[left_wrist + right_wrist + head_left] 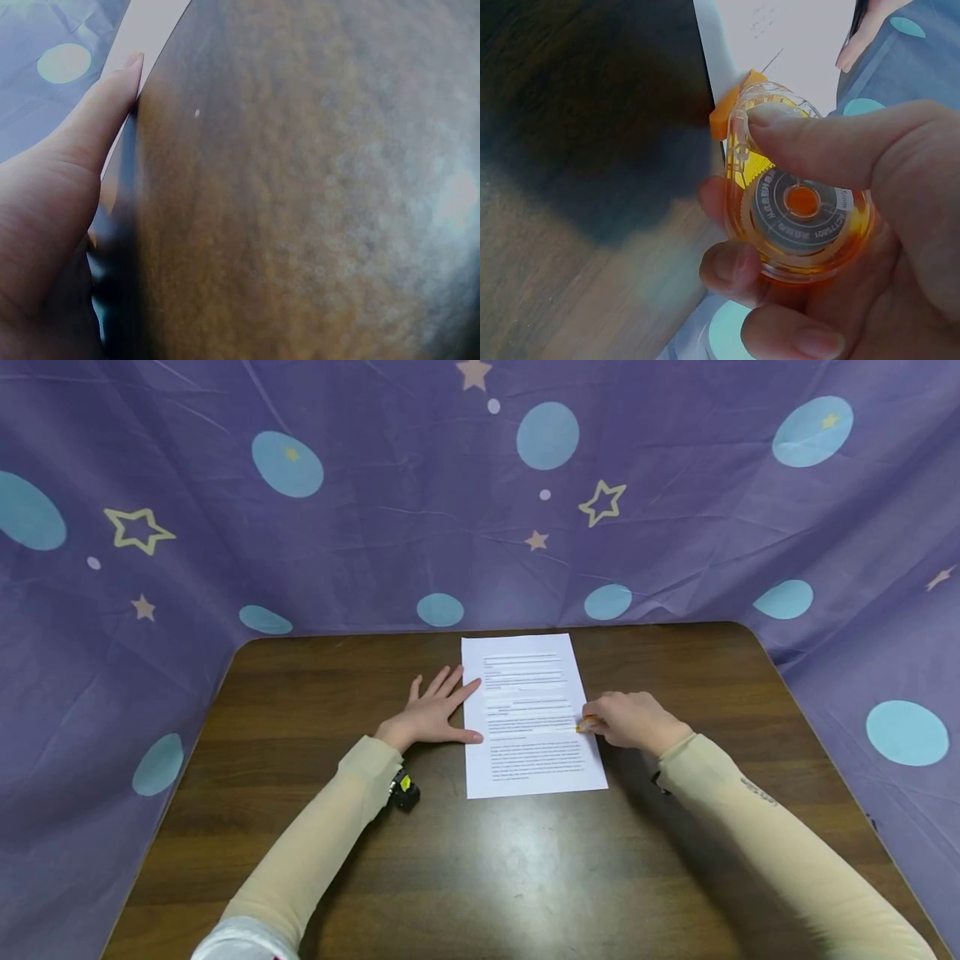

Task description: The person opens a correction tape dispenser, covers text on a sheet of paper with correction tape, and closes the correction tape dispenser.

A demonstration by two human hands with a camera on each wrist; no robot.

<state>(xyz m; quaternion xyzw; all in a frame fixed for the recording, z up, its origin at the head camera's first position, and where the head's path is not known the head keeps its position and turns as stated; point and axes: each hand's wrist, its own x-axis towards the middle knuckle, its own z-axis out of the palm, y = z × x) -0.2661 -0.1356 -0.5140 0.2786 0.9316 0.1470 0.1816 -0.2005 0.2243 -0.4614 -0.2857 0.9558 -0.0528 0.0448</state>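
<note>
A printed sheet of paper [536, 768] lies on the wooden table, with white strips over several lines in its upper half. My left hand [429, 718] is spread flat at the sheet's left edge, thumb and fingertips on the paper; its thumb [101, 112] also shows in the left wrist view. Between thumb and fingers, my right hand [633, 722] holds a clear, orange-tinted correction tape dispenser [802, 232]. The dispenser's orange tip [724, 112] is at the sheet's right edge, around mid-height. Whether the tip presses on the paper is hard to tell.
The brown table [517, 877] extends on both sides of the sheet and in front of it. Behind and beside it hangs a purple curtain [390, 527] with stars and blue ovals. A small black device [405, 791] is strapped at the left wrist.
</note>
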